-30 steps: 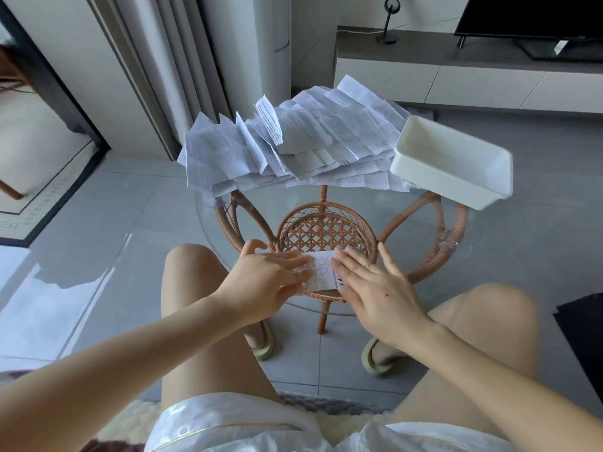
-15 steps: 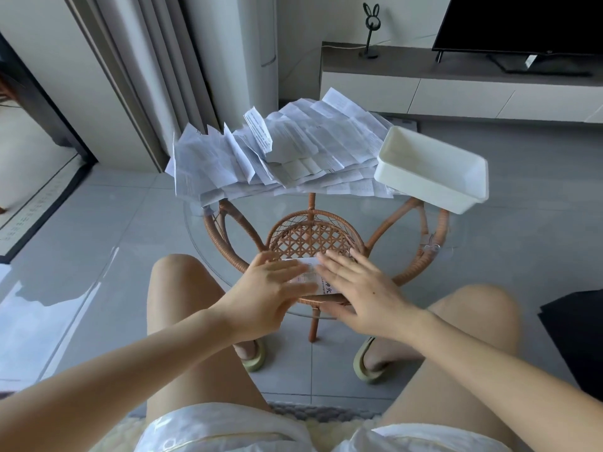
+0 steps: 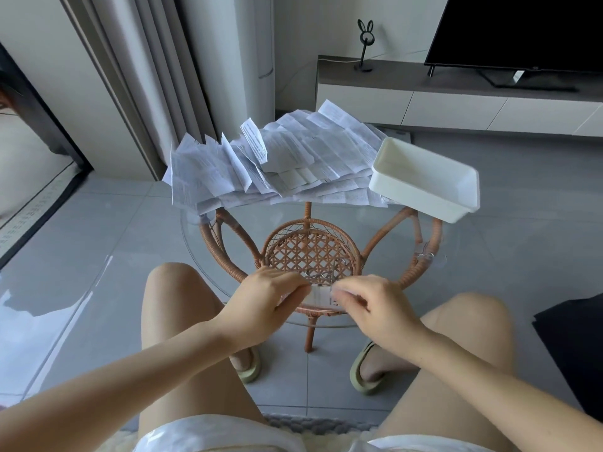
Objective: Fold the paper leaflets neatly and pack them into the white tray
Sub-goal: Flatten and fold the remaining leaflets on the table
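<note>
Each grip is narrow and closed on paper: the left hand curls its fingers over one end of a small folded leaflet while the right hand pinches the other end between thumb and fingertips, so the slip spans the short gap between them. Motion blur hides the exact finger placement. Holding both ends this way seems meant to keep the layers aligned while a crease is pressed or another fold is made, and working at the near edge of the glass tabletop gives a flat surface close to the body. Both wrists are bent downward, knuckles up, forearms converging from either side over the knees. Farther out, the pile of leaflets lies spread unfolded across the far side, within reach for the next pick. The white tray sits at the far right, touching that pile and overhanging the rim; nothing shows inside it, so packing appears barely begun.
</note>
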A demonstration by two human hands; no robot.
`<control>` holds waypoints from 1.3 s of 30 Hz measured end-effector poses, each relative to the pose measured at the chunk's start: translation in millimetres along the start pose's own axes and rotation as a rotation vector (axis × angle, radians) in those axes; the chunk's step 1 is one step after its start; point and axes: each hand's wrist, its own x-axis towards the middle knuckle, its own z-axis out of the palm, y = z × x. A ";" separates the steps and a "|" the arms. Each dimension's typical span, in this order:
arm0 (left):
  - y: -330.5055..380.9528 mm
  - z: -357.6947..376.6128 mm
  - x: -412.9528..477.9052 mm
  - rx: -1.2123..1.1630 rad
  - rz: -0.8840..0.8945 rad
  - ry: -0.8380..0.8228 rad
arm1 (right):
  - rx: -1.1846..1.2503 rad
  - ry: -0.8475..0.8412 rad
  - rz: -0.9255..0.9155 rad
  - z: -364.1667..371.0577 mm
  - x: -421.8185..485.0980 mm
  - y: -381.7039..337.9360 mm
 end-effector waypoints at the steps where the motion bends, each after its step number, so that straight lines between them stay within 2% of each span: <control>1: 4.5 -2.2 8.3 -0.015 -0.032 0.019 | 0.081 -0.010 0.079 -4.3 5.3 -3.9; 5: 17.6 -14.1 41.1 -0.164 -0.217 -0.040 | 0.251 -0.035 0.242 -26.1 27.0 -11.3; 7: 19.5 -18.5 51.0 -0.315 -0.431 -0.057 | 0.353 -0.047 0.344 -32.5 32.6 -8.0; 10: 20.7 -14.5 61.6 -0.769 -0.814 0.036 | 0.402 0.045 0.455 -30.5 35.9 0.8; 12: 21.7 -8.4 75.9 -0.879 -0.924 0.091 | 0.394 0.127 0.518 -27.8 38.6 8.4; 15: 23.8 0.0 100.8 -0.737 -0.861 0.088 | 0.345 0.219 0.561 -30.3 42.7 24.2; 19: 27.5 17.3 117.1 -0.531 -0.758 -0.068 | 0.232 0.291 0.599 -43.3 45.0 48.0; 25: 15.8 34.7 131.3 -0.557 -0.827 -0.060 | 0.508 0.117 0.769 -61.7 44.3 68.5; 28: 10.4 37.3 139.0 -0.520 -0.806 -0.114 | 0.548 0.115 0.829 -69.5 47.4 84.1; 30: 5.4 38.7 142.7 -0.523 -0.786 -0.149 | 0.424 0.128 0.849 -73.1 50.5 96.2; 32: -1.1 38.6 143.8 -0.449 -0.756 -0.148 | 0.165 0.139 0.845 -78.1 54.7 108.2; 36: -17.0 26.1 139.3 -0.089 -0.673 -0.030 | -0.572 -0.097 0.826 -80.9 67.4 107.0; 38: -27.3 12.0 136.3 0.042 -0.649 0.054 | -0.933 -0.127 0.712 -73.8 77.9 90.7; 39: -31.5 3.6 135.5 0.099 -0.640 0.097 | -1.024 -0.102 0.640 -69.9 84.1 79.7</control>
